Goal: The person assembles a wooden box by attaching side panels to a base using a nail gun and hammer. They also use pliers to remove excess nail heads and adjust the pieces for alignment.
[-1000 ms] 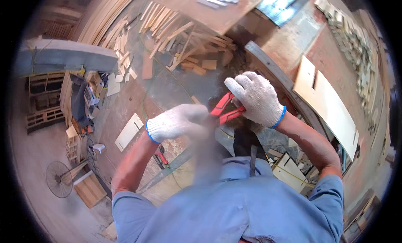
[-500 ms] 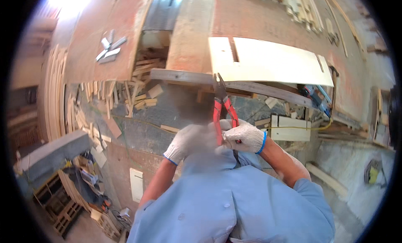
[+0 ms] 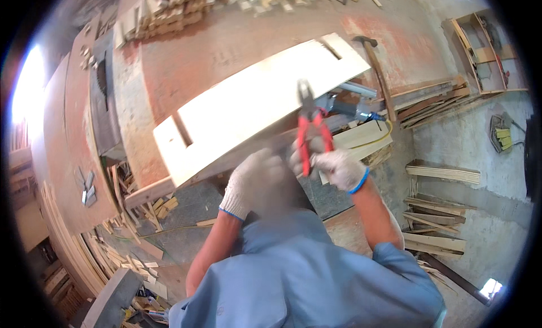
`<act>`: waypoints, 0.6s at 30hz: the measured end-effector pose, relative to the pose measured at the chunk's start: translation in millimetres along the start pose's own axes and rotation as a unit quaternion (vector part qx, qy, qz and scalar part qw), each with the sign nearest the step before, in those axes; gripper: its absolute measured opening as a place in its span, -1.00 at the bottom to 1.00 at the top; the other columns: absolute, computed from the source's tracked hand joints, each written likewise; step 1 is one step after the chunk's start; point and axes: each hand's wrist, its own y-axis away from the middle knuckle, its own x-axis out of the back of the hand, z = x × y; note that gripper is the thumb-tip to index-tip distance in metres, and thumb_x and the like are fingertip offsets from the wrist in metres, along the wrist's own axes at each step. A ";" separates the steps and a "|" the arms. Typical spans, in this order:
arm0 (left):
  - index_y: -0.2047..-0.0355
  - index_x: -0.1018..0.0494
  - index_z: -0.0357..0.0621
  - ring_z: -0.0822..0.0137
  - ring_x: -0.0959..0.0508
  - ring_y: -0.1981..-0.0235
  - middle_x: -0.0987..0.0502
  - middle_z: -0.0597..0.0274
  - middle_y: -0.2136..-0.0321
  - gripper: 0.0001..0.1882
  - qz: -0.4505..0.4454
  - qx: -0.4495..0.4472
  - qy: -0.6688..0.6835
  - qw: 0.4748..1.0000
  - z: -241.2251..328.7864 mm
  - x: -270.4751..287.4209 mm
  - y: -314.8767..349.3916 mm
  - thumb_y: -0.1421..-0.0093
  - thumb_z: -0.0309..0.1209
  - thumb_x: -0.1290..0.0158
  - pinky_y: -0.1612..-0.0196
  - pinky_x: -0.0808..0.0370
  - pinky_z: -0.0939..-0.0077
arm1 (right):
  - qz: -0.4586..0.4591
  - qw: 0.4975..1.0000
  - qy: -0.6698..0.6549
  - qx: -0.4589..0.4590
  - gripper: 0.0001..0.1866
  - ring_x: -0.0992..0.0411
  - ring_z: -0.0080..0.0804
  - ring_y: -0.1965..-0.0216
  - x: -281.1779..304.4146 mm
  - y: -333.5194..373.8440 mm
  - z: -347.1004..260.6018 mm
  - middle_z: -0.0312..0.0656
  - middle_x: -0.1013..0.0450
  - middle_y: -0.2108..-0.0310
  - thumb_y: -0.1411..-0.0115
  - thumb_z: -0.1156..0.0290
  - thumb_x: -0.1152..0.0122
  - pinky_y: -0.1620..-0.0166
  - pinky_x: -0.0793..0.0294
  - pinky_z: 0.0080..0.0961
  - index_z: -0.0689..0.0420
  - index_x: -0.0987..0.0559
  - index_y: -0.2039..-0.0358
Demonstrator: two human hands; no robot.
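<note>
My right hand [image 3: 340,169], in a white knit glove with a blue cuff, is closed on pliers [image 3: 309,122] with red handles. The dark jaws point away from me, over the near edge of a pale wooden board [image 3: 248,102]. That board lies at a slant on the workbench and has a slot near each end. My left hand [image 3: 248,178], gloved the same way, is beside the right one, in front of the bench edge. Blur covers its fingers, so whether they hold anything is hidden.
A hammer [image 3: 379,74] lies right of the board, and a blue power tool [image 3: 350,109] with a yellow cord is below the board's right end. Wood strips [image 3: 169,17] are piled at the back. Small metal pieces [image 3: 87,189] lie at left. An open wooden box [image 3: 480,51] is at right.
The view has swung to the right, so the board now sits further left and slanted. My right hand still grips the pliers, which have moved slightly right in the picture.
</note>
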 end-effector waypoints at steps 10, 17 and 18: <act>-0.07 -0.40 -0.24 -0.11 -0.48 -0.28 -0.50 -0.16 -0.16 -0.72 0.436 0.104 0.483 0.752 -33.4 -59.3 -148.8 -0.49 -0.32 -0.06 -0.33 -0.50 -0.17 | 0.335 0.924 0.178 0.049 -0.83 -0.39 -0.53 0.30 338.4 -164.6 -46.0 -0.32 -0.50 0.36 -0.23 0.33 -0.29 0.20 -0.36 -0.43 0.17 -0.64 0.30; -0.11 -0.46 -0.24 0.17 -0.62 -0.03 -0.57 0.13 -0.02 -0.69 0.513 0.084 0.280 0.807 3.4 -45.5 -149.2 -0.44 -0.36 -0.12 -0.24 -0.57 0.07 | 0.177 0.976 0.089 0.093 -0.64 -0.51 -0.48 0.19 326.5 -163.1 -46.4 -0.23 -0.57 0.16 -0.36 0.41 -0.14 0.02 -0.50 -0.48 0.33 -0.63 -0.08; -0.09 -0.46 -0.23 0.16 -0.60 -0.06 -0.56 0.12 -0.02 -0.68 0.519 0.032 0.274 0.809 11.2 -35.9 -146.3 -0.47 -0.29 -0.10 -0.25 -0.56 0.08 | 0.163 0.980 0.090 0.068 -0.64 -0.52 -0.47 0.20 310.4 -152.3 -49.4 -0.21 -0.57 0.15 -0.36 0.42 -0.13 0.04 -0.51 -0.49 0.33 -0.63 -0.08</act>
